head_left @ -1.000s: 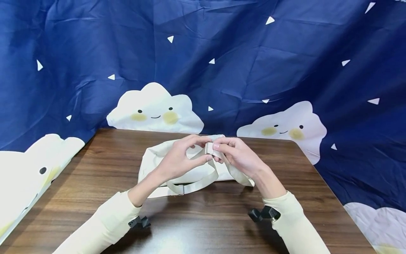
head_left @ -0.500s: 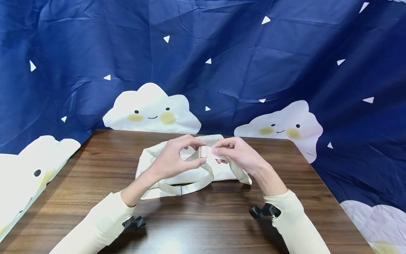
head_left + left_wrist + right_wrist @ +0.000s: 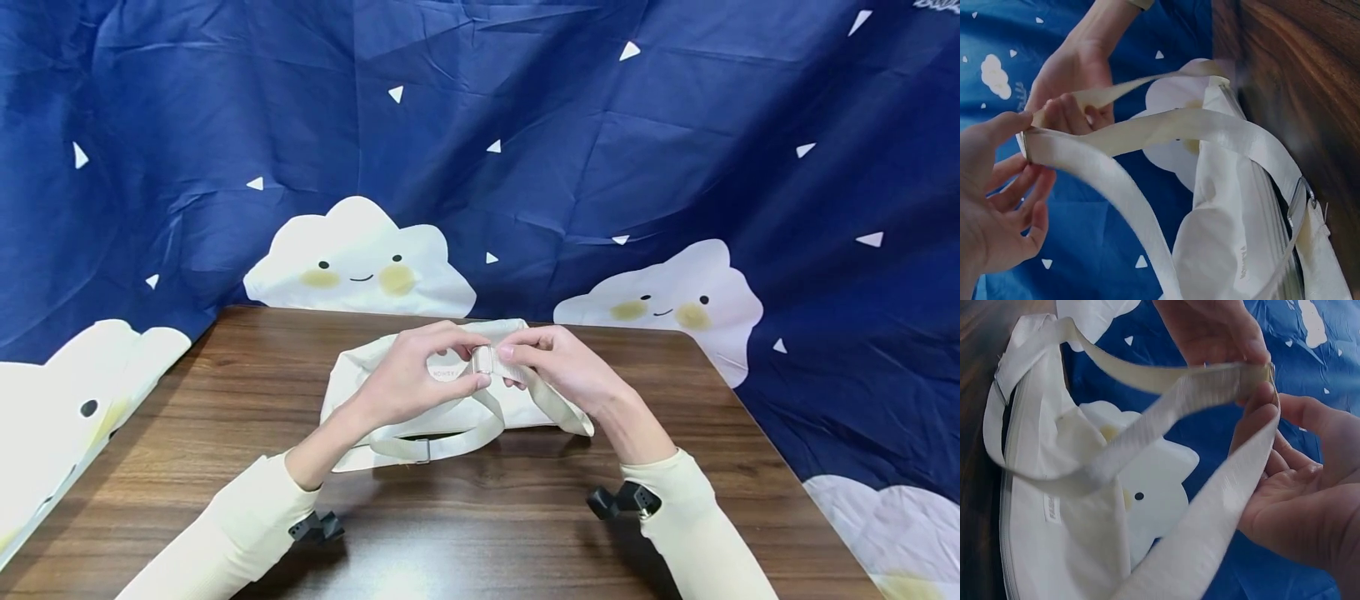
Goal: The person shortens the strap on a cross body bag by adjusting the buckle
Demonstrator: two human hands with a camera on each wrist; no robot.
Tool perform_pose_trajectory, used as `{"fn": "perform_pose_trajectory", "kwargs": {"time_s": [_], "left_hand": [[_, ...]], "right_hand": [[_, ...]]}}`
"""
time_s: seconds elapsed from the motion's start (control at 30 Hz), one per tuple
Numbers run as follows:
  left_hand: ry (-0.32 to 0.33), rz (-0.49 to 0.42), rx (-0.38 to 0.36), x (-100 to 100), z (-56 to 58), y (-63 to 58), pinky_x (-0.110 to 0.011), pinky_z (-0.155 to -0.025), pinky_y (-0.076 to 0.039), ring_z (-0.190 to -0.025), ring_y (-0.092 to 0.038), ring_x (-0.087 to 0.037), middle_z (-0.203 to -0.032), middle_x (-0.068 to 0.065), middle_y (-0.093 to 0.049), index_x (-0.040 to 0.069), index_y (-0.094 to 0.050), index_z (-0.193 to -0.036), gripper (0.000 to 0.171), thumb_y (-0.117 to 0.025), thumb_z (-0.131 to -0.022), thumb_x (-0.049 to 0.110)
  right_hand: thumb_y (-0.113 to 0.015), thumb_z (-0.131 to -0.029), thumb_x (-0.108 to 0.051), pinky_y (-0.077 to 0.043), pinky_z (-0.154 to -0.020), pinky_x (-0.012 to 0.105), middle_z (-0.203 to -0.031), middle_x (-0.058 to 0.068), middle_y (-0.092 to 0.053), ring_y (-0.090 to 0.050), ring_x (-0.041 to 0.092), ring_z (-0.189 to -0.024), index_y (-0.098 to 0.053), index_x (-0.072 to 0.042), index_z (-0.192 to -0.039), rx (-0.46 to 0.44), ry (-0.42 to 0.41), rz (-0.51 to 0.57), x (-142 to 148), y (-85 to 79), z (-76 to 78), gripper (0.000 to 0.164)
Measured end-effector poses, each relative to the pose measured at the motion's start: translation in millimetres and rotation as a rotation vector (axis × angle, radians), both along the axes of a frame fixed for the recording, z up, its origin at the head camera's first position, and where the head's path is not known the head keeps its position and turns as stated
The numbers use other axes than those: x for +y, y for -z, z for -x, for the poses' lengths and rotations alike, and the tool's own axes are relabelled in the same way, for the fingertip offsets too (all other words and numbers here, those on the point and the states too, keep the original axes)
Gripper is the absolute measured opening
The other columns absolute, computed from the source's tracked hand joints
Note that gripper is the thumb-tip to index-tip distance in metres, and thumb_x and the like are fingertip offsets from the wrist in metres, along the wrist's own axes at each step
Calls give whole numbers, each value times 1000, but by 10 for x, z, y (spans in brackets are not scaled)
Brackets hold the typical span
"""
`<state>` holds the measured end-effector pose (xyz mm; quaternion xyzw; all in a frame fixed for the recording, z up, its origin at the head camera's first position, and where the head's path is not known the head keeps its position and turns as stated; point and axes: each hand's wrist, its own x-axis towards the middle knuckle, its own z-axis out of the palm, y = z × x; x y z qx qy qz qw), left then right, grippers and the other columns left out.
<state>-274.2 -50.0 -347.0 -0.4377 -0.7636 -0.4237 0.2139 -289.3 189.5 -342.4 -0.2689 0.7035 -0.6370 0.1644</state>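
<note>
A white bag (image 3: pixel 517 408) lies on the table, its cream webbing strap (image 3: pixel 461 442) raised in a loop above it. At a metal slide buckle (image 3: pixel 482 360) on the strap, my left hand (image 3: pixel 405 375) pinches with thumb and index finger. Just right of the buckle, my right hand (image 3: pixel 562 367) pinches the strap between thumb and fingers. In the left wrist view the buckle (image 3: pixel 1024 147) is seen edge-on. The right wrist view has the strap (image 3: pixel 1210 500) running down from my right hand (image 3: pixel 1304 500), whose fingertips are partly hidden behind it.
The brown wooden table (image 3: pixel 465 525) extends around the bag. A second metal ring (image 3: pixel 423 451) sits low on the strap near the bag's front edge. Behind the table hangs a blue cloth (image 3: pixel 525 183) with clouds and triangles.
The right fingers drew a little apart from the buckle, then came closer to it again. The left hand keeps its pinch on the buckle. The bag has hardly moved.
</note>
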Motion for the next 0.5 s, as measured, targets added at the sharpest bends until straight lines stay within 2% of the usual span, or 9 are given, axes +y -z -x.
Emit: {"fn": "perform_pose_trajectory", "kwargs": {"time_s": [0.13, 0.3, 0.5], "left_hand": [[-27, -15, 2, -35, -3, -31, -29, -73, -44, -83, -57, -6, -93, 14, -61, 27, -64, -113, 37, -73, -78, 35], [-32, 1, -19, -62, -3, -49, -33, -74, -45, -84, -57, -6, -95, 15, -61, 29, -63, -113, 37, -73, -78, 36], [-19, 33, -10, -66, 7, -38, -26, -76, -44, -83, -57, -6, -91, 15, -59, 29, -65, -109, 34, -74, -77, 34]], "right_hand": [[-63, -89, -17, -45, -63, 31, -77, 17, -54, -52, 26, -71, -61, 8, -100, -8, -21, -7, 89, 4, 42, 27], [-66, -86, -13, -46, -62, 30, -79, 15, -55, -53, 26, -70, -63, 6, -98, 25, -13, -39, 144, 12, 67, 23], [-68, -84, -14, -47, -64, 31, -73, 10, -53, -51, 23, -69, -64, 3, -95, 56, 29, -41, 129, -25, 27, 20]]}}
